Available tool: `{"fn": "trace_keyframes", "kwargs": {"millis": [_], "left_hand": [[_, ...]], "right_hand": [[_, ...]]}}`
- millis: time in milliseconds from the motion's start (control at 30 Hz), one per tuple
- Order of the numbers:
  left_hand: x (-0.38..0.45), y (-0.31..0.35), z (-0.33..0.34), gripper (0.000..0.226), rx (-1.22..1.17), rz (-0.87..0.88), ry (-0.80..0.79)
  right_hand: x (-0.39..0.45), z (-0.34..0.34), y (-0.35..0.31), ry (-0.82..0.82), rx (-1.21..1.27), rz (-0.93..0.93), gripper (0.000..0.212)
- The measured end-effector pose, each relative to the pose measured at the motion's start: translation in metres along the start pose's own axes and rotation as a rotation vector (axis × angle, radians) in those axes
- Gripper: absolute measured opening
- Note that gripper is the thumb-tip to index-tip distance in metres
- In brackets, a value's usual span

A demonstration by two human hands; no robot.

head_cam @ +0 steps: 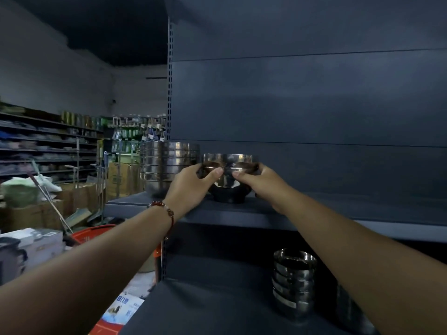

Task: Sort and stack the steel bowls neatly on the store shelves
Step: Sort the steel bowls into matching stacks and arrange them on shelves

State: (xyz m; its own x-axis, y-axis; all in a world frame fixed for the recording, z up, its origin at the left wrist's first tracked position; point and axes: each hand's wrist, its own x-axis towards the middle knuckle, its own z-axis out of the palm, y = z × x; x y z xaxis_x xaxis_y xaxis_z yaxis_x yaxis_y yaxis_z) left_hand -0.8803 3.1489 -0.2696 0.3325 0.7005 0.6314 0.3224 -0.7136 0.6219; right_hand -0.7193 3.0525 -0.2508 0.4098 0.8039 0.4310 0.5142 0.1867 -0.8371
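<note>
A steel bowl stands upright on the upper grey shelf, with a second rim visible just above mine. My left hand grips its left rim and my right hand grips its right rim, thumbs nearly meeting at the front. To its left a tall stack of wider steel bowls stands on the same shelf, close to my left hand. On the lower shelf sits a stack of small steel bowls; my right forearm hides whatever lies to its right.
The shelf's perforated upright post rises at the left edge. Beyond it the floor holds an orange basket, cardboard boxes, a mop handle and printed boxes. Stocked shelves line the far wall.
</note>
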Motion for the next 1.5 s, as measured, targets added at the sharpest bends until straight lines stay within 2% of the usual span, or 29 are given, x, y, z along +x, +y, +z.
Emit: {"fn": "trace_keyframes", "kwargs": {"millis": [67,133,200,267,433,533,700,800,900,967,1100,1200,1333,1433,1500], "left_hand": [[-0.007,0.002,-0.003,0.039,0.124,0.033,0.017],[-0.021,0.006,-0.008,0.045,0.299,0.086,0.011],[-0.042,0.009,-0.014,0.056,0.431,0.159,-0.019],[-0.069,0.009,-0.016,0.062,0.514,0.293,-0.06],[-0.139,-0.008,0.003,0.065,0.693,0.576,-0.104],[-0.171,-0.03,0.035,0.068,0.673,0.56,-0.245],[-0.207,-0.065,0.101,0.074,0.673,0.419,-0.482],[-0.221,-0.074,0.144,0.083,0.613,0.354,-0.559],[-0.224,-0.081,0.186,0.079,0.567,0.267,-0.667],[-0.223,-0.082,0.21,0.078,0.532,0.262,-0.666],[-0.213,-0.087,0.256,0.077,0.484,0.201,-0.689],[-0.198,-0.095,0.287,0.077,0.473,0.164,-0.678],[-0.177,-0.115,0.318,0.08,0.394,0.061,-0.644],[-0.165,-0.125,0.335,0.088,0.27,-0.031,-0.592],[-0.158,-0.127,0.345,0.088,0.099,-0.114,-0.556]], "right_hand": [[-0.004,-0.002,-0.002,0.043,-0.156,-0.026,0.044],[-0.017,-0.006,-0.003,0.092,-0.417,-0.087,0.047],[-0.04,-0.012,-0.003,0.111,-0.717,-0.19,0.059],[-0.071,-0.02,0.0,0.093,-0.91,-0.298,0.07],[-0.148,-0.034,0.046,0.001,-1.138,-0.459,0.066],[-0.179,-0.035,0.094,-0.078,-1.194,-0.377,0.066],[-0.21,-0.038,0.166,-0.233,-1.146,-0.104,0.074],[-0.216,-0.04,0.209,-0.305,-1.101,0.049,0.078],[-0.213,-0.043,0.246,-0.334,-1.081,0.185,0.08],[-0.207,-0.045,0.268,-0.316,-1.048,0.227,0.081],[-0.186,-0.049,0.308,-0.266,-0.955,0.247,0.082],[-0.164,-0.048,0.329,-0.189,-0.792,0.269,0.081],[-0.138,-0.048,0.35,0.045,-0.303,0.282,0.051],[-0.123,-0.045,0.368,0.204,0.034,0.375,0.045],[-0.112,-0.043,0.38,0.233,0.156,0.392,0.044]]}}
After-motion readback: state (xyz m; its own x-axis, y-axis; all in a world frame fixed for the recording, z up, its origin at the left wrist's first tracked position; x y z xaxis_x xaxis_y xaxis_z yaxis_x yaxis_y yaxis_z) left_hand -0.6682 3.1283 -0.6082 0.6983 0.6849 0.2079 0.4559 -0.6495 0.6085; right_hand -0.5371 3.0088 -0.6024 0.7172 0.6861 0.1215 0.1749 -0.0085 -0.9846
